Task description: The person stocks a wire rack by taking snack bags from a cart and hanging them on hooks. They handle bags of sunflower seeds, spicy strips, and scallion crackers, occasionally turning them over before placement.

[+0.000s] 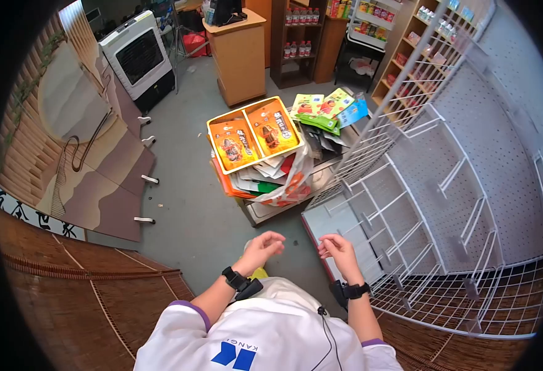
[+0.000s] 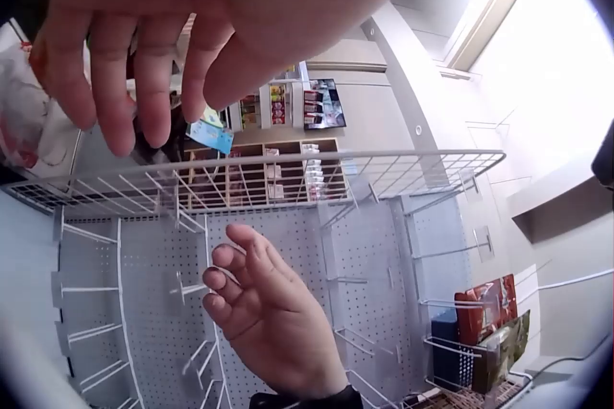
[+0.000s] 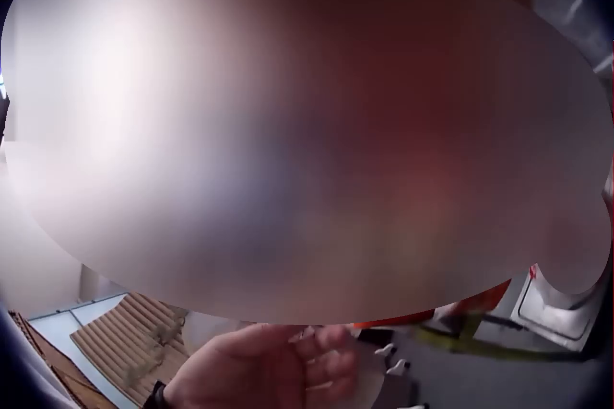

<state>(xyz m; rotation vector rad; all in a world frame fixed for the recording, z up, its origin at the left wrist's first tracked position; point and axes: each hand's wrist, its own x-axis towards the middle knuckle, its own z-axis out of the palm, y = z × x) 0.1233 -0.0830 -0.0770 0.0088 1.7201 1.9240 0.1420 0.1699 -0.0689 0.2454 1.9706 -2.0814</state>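
In the head view my left hand (image 1: 264, 248) and right hand (image 1: 342, 252) are held apart in front of the white shirt, fingers loosely bent and nothing in them. The left wrist view has the left hand's fingers (image 2: 152, 83) hanging down at the top, with the right hand (image 2: 273, 313) below. Ahead of both hands, a yellow two-part box (image 1: 264, 160) contains orange snack packets (image 1: 273, 128). It sits on a pile of packaged goods and plastic bags (image 1: 293, 188). A blurred patch hides most of the right wrist view, with the left hand (image 3: 264, 371) under it.
A white wire rack (image 1: 401, 204) with hooks and a pegboard back stands close on the right. Green and blue packets (image 1: 324, 111) lie beside the box. Farther off are a wooden counter (image 1: 237, 55), an air cooler (image 1: 136, 55) and stocked shelves (image 1: 299, 34). Panels (image 1: 92, 161) line the left.
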